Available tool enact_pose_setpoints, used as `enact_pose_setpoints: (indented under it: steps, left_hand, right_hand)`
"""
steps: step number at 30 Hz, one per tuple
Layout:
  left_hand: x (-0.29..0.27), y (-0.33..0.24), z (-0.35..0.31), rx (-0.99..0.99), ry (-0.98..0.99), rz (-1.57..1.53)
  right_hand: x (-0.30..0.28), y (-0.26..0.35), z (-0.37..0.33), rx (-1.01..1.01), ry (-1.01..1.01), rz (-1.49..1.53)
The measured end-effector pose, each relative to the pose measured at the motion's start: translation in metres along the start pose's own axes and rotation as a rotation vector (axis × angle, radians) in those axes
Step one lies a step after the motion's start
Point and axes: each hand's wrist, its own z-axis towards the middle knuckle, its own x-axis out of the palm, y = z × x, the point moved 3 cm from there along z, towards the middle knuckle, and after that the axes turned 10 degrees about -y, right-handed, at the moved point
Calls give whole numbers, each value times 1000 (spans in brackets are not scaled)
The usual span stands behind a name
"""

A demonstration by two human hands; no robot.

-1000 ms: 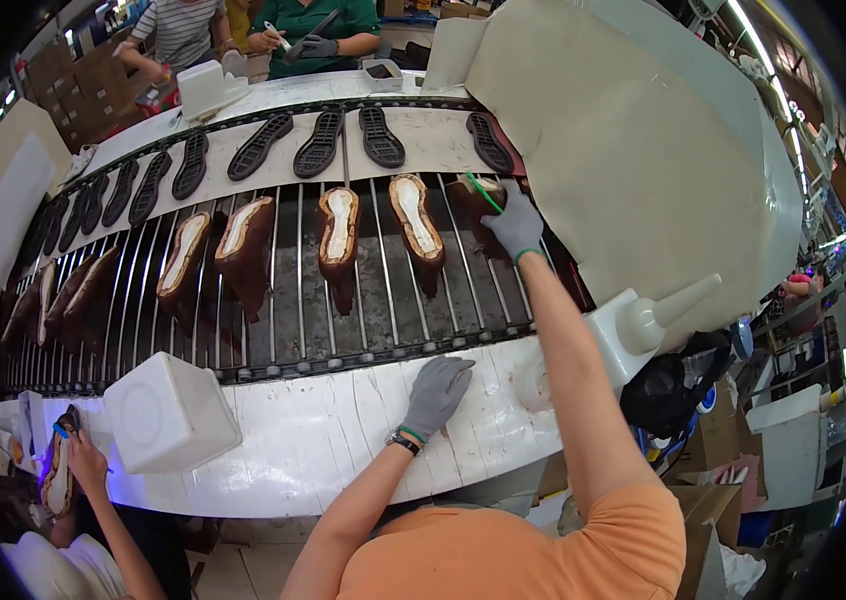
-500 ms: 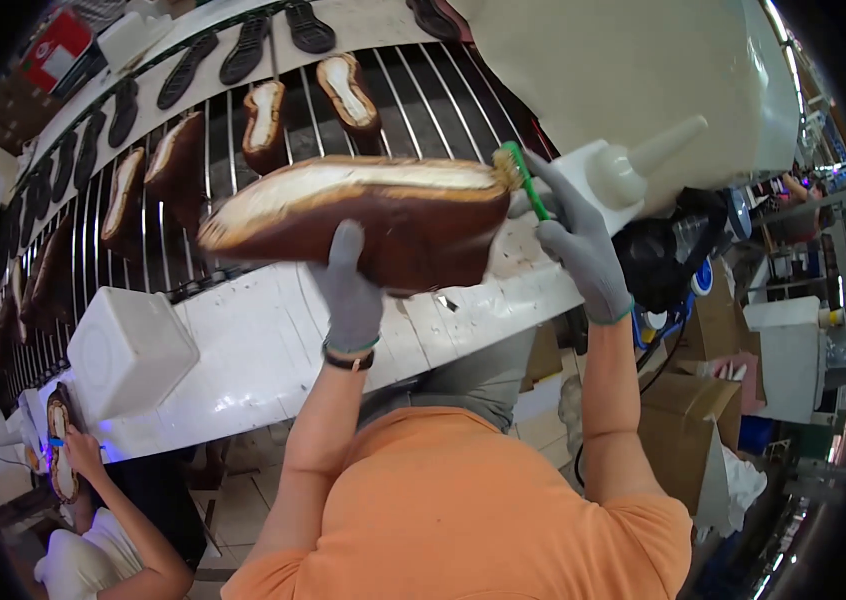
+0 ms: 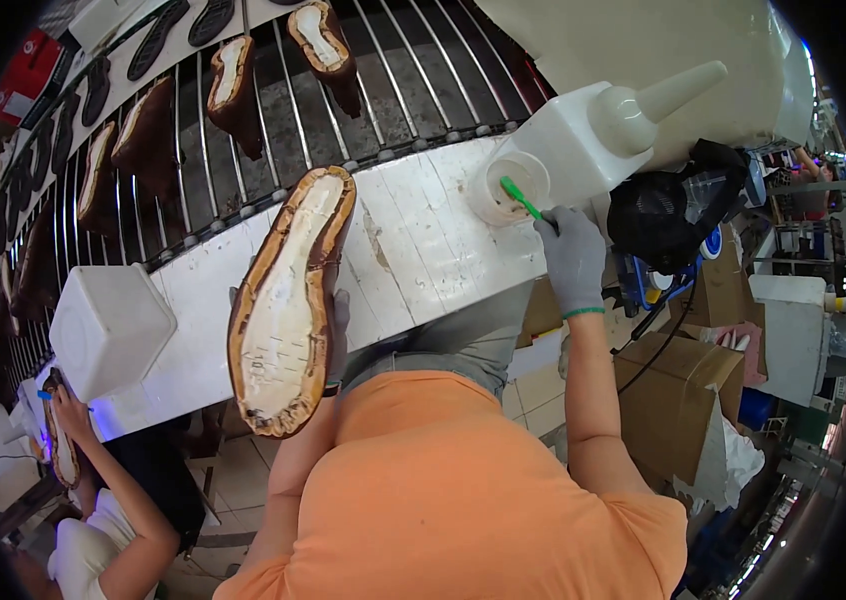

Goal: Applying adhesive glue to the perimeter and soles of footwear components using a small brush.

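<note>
My gloved left hand (image 3: 341,325) grips a brown shoe upper (image 3: 289,290) from beneath; much of the hand is hidden behind it. The upper's pale underside faces up, ringed by a tan, folded brown edge. In my gloved right hand (image 3: 575,258) is a green-handled brush (image 3: 521,197). Its head reaches into a small translucent cup (image 3: 484,197) on the white bench (image 3: 398,250), so the bristles are hard to make out. Beside the cup is a white squeeze bottle (image 3: 583,135) with a long nozzle.
Several brown uppers (image 3: 233,90) rest on a rack of metal bars (image 3: 408,70), with dark soles (image 3: 155,42) along the far side. A white container (image 3: 108,330) stands at the bench's left. At lower left, another person's hand (image 3: 71,412) works on an upper. Cardboard boxes (image 3: 678,400) stand right.
The brush has left the upper's end and gone down into the cup. My left hand has turned the upper from crosswise to nearly lengthwise, with its underside facing up.
</note>
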Motion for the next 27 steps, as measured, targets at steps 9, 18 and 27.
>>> enact_pose_setpoints:
  steps: [9,18,27]
  left_hand:
    - [-14,-10,-9,217,-115,170]
    - [14,-29,-18,233,-144,-288]
    - [40,-19,-14,347,-312,-474]
  right_hand:
    - [11,-15,12,62,159,244]
    - [10,7,-11,648,220,1260]
    - [-36,101,-43,39,420,1112]
